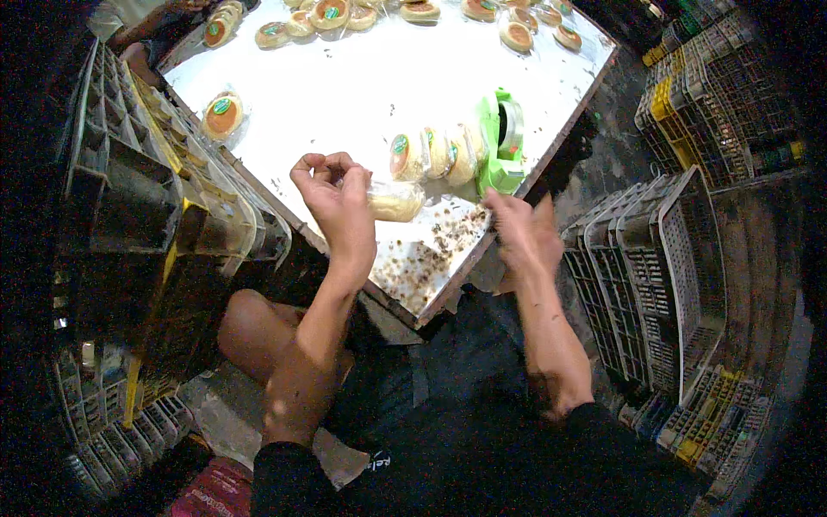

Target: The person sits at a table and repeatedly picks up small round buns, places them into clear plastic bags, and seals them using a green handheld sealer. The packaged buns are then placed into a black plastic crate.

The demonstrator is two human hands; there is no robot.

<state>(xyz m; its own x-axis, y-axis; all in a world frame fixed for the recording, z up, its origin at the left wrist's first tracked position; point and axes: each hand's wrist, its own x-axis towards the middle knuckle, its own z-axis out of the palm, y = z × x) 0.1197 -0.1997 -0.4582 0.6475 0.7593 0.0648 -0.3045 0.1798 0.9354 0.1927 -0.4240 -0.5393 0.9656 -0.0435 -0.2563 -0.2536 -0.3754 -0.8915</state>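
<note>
My left hand (339, 207) pinches the gathered end of a clear plastic bag around a pale round pastry (395, 201) turned on its side. My right hand (522, 229), blurred, has its fingertips at the near end of a green tape dispenser (501, 145); whether it grips tape cannot be seen. A roll of tape sits in the dispenser. Just left of the dispenser, several bagged pastries (436, 155) with green stickers lean in a row. Another bagged pastry (222, 116) lies at the table's left edge.
More bagged pastries (329, 14) lie along the far side of the white table (310, 90). Brown specks cover its near corner. Plastic crates stand at the left (129, 187) and right (646, 284). Part of another person (145, 32) shows at the upper left.
</note>
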